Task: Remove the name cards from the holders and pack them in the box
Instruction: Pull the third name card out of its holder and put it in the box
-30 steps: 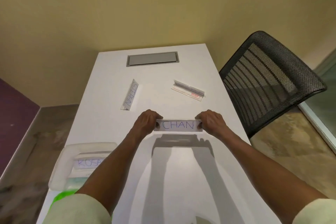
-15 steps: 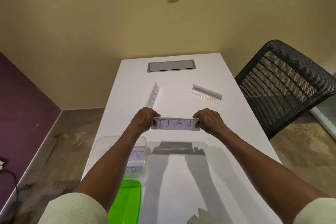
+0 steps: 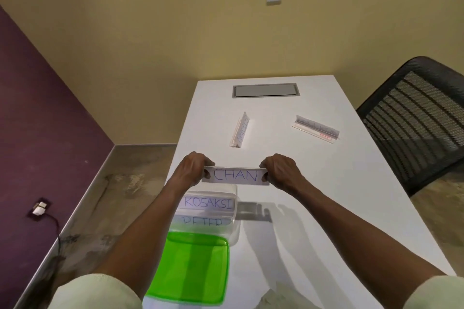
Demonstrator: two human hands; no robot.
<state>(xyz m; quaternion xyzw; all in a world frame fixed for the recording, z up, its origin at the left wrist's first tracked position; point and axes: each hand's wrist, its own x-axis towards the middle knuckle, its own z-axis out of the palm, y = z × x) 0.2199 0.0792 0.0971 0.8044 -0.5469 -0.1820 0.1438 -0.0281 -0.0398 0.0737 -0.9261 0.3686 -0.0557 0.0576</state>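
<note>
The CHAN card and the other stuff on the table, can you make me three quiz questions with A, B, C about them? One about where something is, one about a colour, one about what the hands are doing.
1. Where is the KOSAKSI card?
A. Inside the clear box
B. On the chair
C. On the floor

2. What colour is the lid lying on the table near the box?
A. Red
B. Green
C. Black

3. How is the CHAN card being held?
A. It lies flat on the table, untouched
B. One hand holds it by the middle
C. Both hands pinch it, one at each end

Answers:
1. A, it shows through the clear box beside the PETER card.
2. B, the lid is bright green.
3. C, the left hand and the right hand each grip one end.
</note>
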